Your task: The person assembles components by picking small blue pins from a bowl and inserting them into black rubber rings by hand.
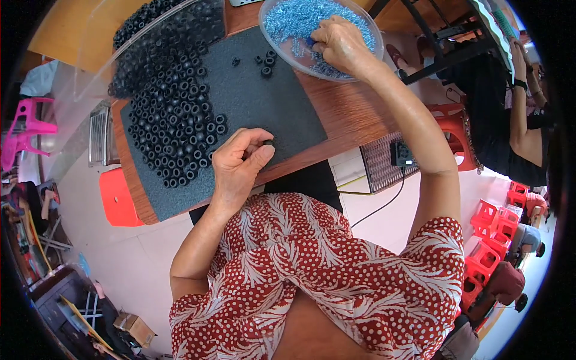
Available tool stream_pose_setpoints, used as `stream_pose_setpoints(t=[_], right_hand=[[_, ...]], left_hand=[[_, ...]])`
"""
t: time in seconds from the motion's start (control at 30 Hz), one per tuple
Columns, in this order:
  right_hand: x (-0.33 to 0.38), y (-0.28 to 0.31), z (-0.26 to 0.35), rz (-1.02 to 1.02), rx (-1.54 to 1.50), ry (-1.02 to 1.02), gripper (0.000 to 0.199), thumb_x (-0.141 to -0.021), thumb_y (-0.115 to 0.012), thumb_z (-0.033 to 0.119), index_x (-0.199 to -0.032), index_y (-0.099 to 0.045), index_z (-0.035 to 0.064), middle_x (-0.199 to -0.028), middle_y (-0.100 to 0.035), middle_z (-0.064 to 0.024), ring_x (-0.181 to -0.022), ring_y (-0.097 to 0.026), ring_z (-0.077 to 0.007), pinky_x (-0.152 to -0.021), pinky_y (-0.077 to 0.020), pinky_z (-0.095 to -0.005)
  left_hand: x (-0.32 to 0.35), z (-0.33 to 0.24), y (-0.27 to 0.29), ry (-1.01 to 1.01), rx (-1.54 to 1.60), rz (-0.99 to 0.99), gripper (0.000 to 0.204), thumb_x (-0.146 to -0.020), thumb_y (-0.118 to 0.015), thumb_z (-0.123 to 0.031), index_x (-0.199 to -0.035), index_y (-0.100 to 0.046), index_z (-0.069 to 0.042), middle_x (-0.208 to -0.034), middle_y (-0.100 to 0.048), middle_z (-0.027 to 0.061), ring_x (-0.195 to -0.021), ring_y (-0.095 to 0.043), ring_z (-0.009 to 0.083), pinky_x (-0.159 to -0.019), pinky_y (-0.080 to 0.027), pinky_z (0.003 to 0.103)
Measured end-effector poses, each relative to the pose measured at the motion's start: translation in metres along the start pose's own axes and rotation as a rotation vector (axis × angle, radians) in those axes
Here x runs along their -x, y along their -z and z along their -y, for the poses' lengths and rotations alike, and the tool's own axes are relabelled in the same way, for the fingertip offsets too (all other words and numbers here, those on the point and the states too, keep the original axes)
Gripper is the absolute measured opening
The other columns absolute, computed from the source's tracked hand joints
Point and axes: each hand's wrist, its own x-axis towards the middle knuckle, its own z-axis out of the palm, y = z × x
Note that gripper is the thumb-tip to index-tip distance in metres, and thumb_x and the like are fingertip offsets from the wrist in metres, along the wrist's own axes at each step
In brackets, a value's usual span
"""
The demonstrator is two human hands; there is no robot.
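My left hand (pixel 235 168) is at the near edge of a dark grey mat (pixel 288 111), its thumb and forefinger pinching a small black ring-shaped part (pixel 269 143). To its left, a heap of similar black rings (pixel 174 120) spreads over the mat. A few loose rings (pixel 267 65) lie farther back. My right hand (pixel 344 47) reaches into a round clear bowl (pixel 281 53) of tiny light-blue pieces (pixel 291 21). Its fingers are closed, with a bit of darker blue (pixel 310 42) at the tips; what that is I cannot make out.
A clear plastic bin (pixel 207 21) of black rings lies tipped at the back left of the wooden table (pixel 354 114). A red stool (pixel 117 198) stands by the left corner. At right are a black metal frame (pixel 444 63), another person (pixel 480 120) and several red stools (pixel 483 258).
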Motion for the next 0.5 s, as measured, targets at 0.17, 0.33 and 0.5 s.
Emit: stream_pose_setpoints(t=[0.17, 0.33, 0.5], right_hand=[[-0.004, -0.002, 0.005, 0.050, 0.009, 0.016, 0.012, -0.068, -0.069, 0.010, -0.078, -0.068, 0.0046, -0.078, -0.061, -0.0103, -0.084, -0.056, -0.0276, -0.075, -0.0455, -0.0381], [-0.009, -0.012, 0.011, -0.017, 0.006, 0.113, 0.008, -0.065, -0.062, 0.009, -0.069, -0.067, 0.0032, -0.077, -0.064, -0.0157, -0.082, -0.058, -0.0326, -0.073, -0.0466, -0.0420], [-0.013, -0.012, 0.011, 0.045, 0.024, 0.118, 0.010, -0.065, -0.064, 0.011, -0.071, -0.067, 0.0028, -0.078, -0.064, -0.0167, -0.083, -0.058, -0.0327, -0.074, -0.0464, -0.0421]], left_hand=[[0.000, 0.001, 0.000, -0.024, -0.013, -0.005, 0.015, -0.080, -0.066, -0.008, -0.092, -0.062, 0.000, -0.076, -0.055, 0.0003, -0.063, -0.050, 0.0052, -0.056, -0.040, 0.019], [0.000, 0.000, 0.000, -0.068, -0.070, -0.011, 0.014, -0.079, -0.066, -0.007, -0.091, -0.062, 0.000, -0.076, -0.056, 0.0005, -0.063, -0.050, 0.0057, -0.056, -0.040, 0.019], [0.000, 0.000, -0.001, -0.055, -0.048, -0.022, 0.014, -0.078, -0.066, -0.006, -0.091, -0.062, 0.000, -0.076, -0.056, -0.0001, -0.063, -0.050, 0.0052, -0.055, -0.040, 0.019]])
